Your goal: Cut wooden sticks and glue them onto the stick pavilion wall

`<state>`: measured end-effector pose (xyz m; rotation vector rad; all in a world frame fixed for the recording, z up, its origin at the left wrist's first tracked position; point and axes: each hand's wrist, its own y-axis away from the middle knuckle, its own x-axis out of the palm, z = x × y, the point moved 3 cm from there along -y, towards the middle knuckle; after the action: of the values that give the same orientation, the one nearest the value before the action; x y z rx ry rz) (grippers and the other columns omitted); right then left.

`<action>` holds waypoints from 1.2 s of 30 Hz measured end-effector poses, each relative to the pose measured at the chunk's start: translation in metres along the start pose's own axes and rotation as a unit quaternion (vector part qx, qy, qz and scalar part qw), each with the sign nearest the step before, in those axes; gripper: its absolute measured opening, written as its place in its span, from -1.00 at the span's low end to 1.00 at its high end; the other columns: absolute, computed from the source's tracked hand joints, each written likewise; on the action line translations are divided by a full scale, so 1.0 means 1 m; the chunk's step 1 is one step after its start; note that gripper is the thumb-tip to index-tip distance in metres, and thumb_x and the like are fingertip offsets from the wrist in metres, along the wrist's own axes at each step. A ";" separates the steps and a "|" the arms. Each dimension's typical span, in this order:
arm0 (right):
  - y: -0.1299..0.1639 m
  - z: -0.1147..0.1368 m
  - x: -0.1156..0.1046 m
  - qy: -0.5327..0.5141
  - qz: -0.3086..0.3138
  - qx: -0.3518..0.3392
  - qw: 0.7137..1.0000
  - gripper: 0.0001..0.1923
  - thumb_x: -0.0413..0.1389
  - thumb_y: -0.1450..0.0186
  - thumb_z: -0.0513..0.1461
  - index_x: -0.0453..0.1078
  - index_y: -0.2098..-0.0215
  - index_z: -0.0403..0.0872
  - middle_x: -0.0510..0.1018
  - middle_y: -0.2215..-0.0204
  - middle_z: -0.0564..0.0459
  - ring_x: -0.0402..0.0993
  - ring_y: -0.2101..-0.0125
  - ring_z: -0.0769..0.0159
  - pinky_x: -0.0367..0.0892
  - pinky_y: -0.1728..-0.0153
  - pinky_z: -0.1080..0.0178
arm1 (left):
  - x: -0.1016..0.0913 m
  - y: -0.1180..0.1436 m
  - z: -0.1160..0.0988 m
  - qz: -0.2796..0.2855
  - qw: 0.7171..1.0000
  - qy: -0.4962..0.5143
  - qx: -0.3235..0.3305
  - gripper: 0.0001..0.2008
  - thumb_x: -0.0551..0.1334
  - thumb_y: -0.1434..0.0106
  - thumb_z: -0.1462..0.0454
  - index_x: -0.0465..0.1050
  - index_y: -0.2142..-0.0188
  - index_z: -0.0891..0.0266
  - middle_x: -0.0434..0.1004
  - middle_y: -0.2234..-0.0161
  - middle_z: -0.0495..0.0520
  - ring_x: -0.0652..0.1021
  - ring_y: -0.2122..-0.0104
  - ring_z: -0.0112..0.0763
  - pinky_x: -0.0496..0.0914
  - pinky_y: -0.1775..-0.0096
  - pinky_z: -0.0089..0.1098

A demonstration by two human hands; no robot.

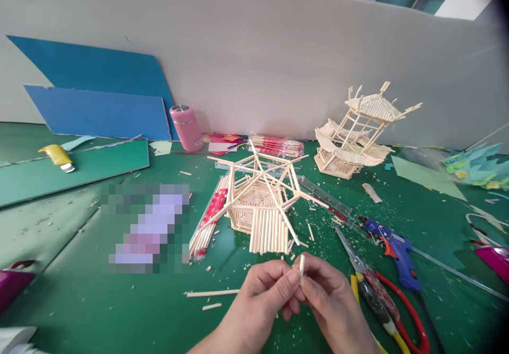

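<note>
Head view: left hand [267, 294], right hand [329, 293] pinch short wooden stick [302, 265]; angular, slatted stick frame [269, 231] beyond.

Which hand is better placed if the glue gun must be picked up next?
Probably the right hand: it is nearer to the blue glue gun, which lies to its right. The left hand could hold the short stick.

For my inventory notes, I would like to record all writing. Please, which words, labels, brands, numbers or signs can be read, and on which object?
No text can be read.
Pink bottle: small mark near its base, too small to read.
Left stick pack and rear stick pack: red areas, too blurred to tell any lettering.
Pixelated patch: any text there is hidden.
</note>
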<state>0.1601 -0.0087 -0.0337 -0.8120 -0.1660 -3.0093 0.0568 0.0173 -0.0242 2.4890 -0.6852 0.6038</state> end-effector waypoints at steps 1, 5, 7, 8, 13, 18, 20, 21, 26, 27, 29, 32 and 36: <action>0.000 0.001 0.001 0.014 -0.013 -0.011 1.000 -0.91 0.16 -0.20 -0.21 0.40 0.44 -0.07 0.33 0.57 0.17 0.32 0.55 0.44 0.33 0.52 0.34 | 0.001 -0.001 0.001 -0.007 1.000 0.015 -0.003 -0.69 0.25 -0.10 0.11 0.39 0.61 0.30 0.28 0.66 -0.06 0.24 0.61 -0.54 0.10 0.52 -0.46; 0.001 0.002 0.005 0.044 -0.023 -0.012 0.999 -0.85 0.12 -0.23 -0.20 0.36 0.48 -0.07 0.31 0.61 0.18 0.32 0.57 0.43 0.32 0.54 0.33 | 0.001 -0.001 0.004 -0.022 0.999 0.038 -0.003 -0.69 0.28 -0.07 0.12 0.38 0.63 0.30 0.28 0.67 -0.06 0.23 0.62 -0.55 0.08 0.53 -0.46; 0.001 0.003 0.005 0.056 -0.023 -0.005 0.998 -0.83 0.09 -0.25 -0.17 0.33 0.47 -0.06 0.32 0.62 0.18 0.31 0.59 0.43 0.31 0.54 0.33 | 0.000 -0.001 0.005 -0.031 0.999 0.030 -0.005 -0.69 0.27 -0.08 0.12 0.38 0.63 0.30 0.29 0.67 -0.06 0.24 0.62 -0.54 0.08 0.52 -0.46; 0.001 0.004 0.004 0.070 -0.031 -0.005 0.997 -0.82 0.08 -0.25 -0.15 0.33 0.46 -0.06 0.32 0.62 0.18 0.30 0.59 0.43 0.30 0.54 0.34 | -0.001 -0.001 0.006 -0.035 0.999 0.024 -0.005 -0.69 0.27 -0.09 0.12 0.38 0.63 0.29 0.29 0.67 -0.06 0.24 0.61 -0.54 0.08 0.52 -0.46; 0.003 0.009 -0.016 0.253 -0.111 0.016 0.961 -0.79 0.10 -0.23 -0.09 0.36 0.40 -0.07 0.39 0.56 0.14 0.27 0.55 0.44 0.24 0.52 0.41 | -0.007 0.002 0.005 -0.077 0.997 -0.024 -0.003 -0.71 0.27 -0.08 0.13 0.35 0.61 0.28 0.26 0.68 -0.10 0.22 0.61 -0.53 0.08 0.51 -0.47; 0.006 0.013 -0.030 0.264 -0.097 0.061 0.958 -0.77 0.09 -0.23 -0.07 0.36 0.40 -0.08 0.44 0.53 0.13 0.26 0.57 0.48 0.20 0.50 0.41 | -0.009 0.001 0.003 -0.112 0.992 -0.065 0.005 -0.77 0.31 -0.05 0.15 0.41 0.54 0.28 0.30 0.64 -0.10 0.22 0.61 -0.55 0.07 0.53 -0.48; 0.006 0.012 -0.026 0.195 -0.047 0.083 0.976 -0.78 0.09 -0.25 -0.10 0.36 0.42 -0.09 0.42 0.56 0.15 0.22 0.61 0.53 0.14 0.54 0.43 | -0.007 -0.001 0.003 -0.099 0.994 -0.044 0.009 -0.81 0.31 -0.05 0.17 0.47 0.46 0.28 0.39 0.58 -0.06 0.29 0.57 -0.52 0.13 0.49 -0.47; 0.007 0.012 -0.022 0.160 -0.021 0.098 0.982 -0.78 0.08 -0.26 -0.11 0.36 0.43 -0.10 0.41 0.57 0.15 0.20 0.62 0.55 0.11 0.57 0.43 | -0.005 -0.002 0.003 -0.084 0.996 -0.026 0.011 -0.81 0.31 -0.06 0.18 0.49 0.42 0.28 0.43 0.55 -0.03 0.34 0.54 -0.49 0.18 0.46 -0.46; 0.008 0.006 -0.009 0.061 0.028 0.144 0.987 -0.72 0.12 -0.22 -0.10 0.34 0.51 -0.13 0.30 0.68 0.19 0.07 0.69 0.58 -0.06 0.66 0.43 | 0.003 -0.003 0.004 0.002 0.998 0.056 0.003 -0.83 0.29 -0.08 0.21 0.51 0.47 0.30 0.45 0.65 0.01 0.46 0.54 -0.35 0.31 0.39 -0.33; 0.008 0.005 -0.007 0.048 0.027 0.143 0.988 -0.72 0.14 -0.21 -0.09 0.35 0.52 -0.13 0.29 0.69 0.20 0.05 0.70 0.58 -0.08 0.67 0.43 | 0.004 -0.003 0.005 0.013 0.997 0.072 -0.007 -0.83 0.28 -0.09 0.21 0.50 0.49 0.30 0.44 0.68 0.01 0.45 0.58 -0.37 0.32 0.40 -0.32; 0.008 0.004 -0.007 0.037 0.018 0.136 0.990 -0.72 0.16 -0.18 -0.08 0.36 0.53 -0.12 0.29 0.70 0.20 0.04 0.70 0.57 -0.09 0.67 0.42 | 0.006 -0.003 0.004 0.026 0.993 0.114 -0.023 -0.83 0.27 -0.09 0.23 0.47 0.53 0.30 0.43 0.70 0.01 0.43 0.64 -0.41 0.33 0.43 -0.32; 0.009 0.004 -0.009 0.087 -0.010 0.101 0.991 -0.74 0.16 -0.17 -0.07 0.40 0.49 -0.10 0.37 0.66 0.16 0.11 0.68 0.54 -0.01 0.66 0.43 | 0.008 -0.005 0.002 0.022 0.985 0.168 -0.030 -0.82 0.30 -0.05 0.25 0.45 0.58 0.32 0.40 0.69 0.00 0.41 0.64 -0.44 0.34 0.50 -0.36; 0.010 0.009 -0.007 0.235 -0.058 0.043 0.969 -0.72 0.12 -0.18 -0.04 0.40 0.50 -0.08 0.43 0.63 0.10 0.25 0.63 0.45 0.16 0.61 0.40 | 0.008 -0.008 0.000 -0.011 0.978 0.209 -0.022 -0.84 0.36 0.00 0.28 0.48 0.59 0.35 0.28 0.72 -0.09 0.30 0.67 -0.57 0.28 0.56 -0.50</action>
<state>0.1713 -0.0179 -0.0290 -0.0709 -0.3377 -3.1666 0.0679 0.0205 -0.0227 2.2208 -0.5002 1.0509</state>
